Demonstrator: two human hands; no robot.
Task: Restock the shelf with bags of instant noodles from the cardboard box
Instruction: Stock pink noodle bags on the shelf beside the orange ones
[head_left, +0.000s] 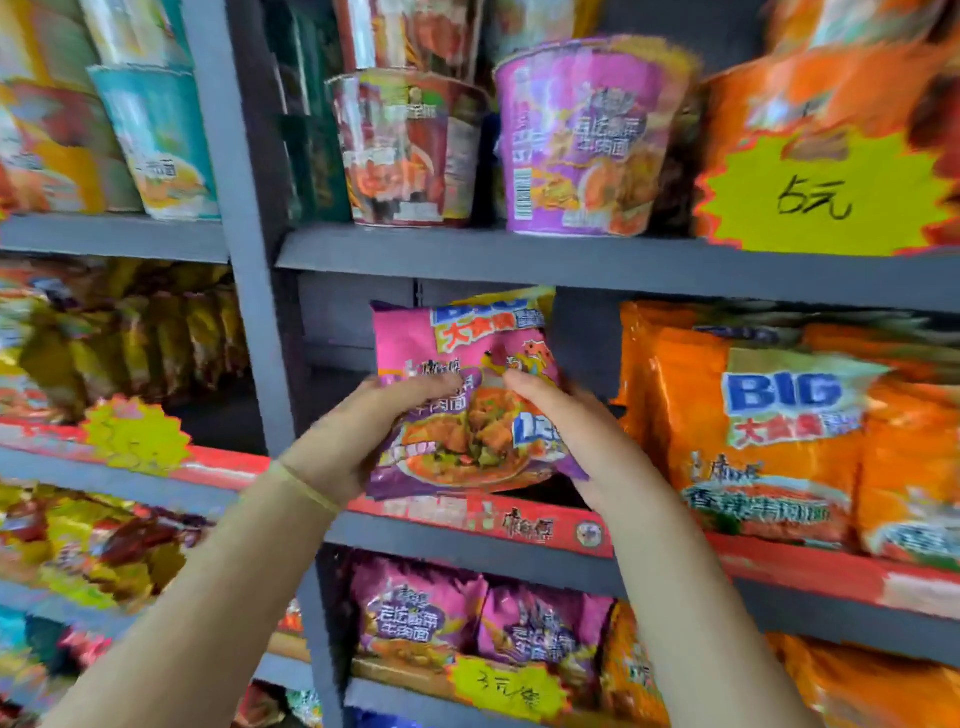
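Holding a pink bag of instant noodles (467, 395) upright, I grip its lower corners with my left hand (353, 436) and right hand (576, 431), in front of the gap on the grey shelf (519, 551), beside orange bags (769, 436).

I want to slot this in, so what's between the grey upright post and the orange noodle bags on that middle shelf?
In the head view, only the pink noodle bag, held by the left hand and right hand, fills that gap between the grey upright post and orange noodle bags.
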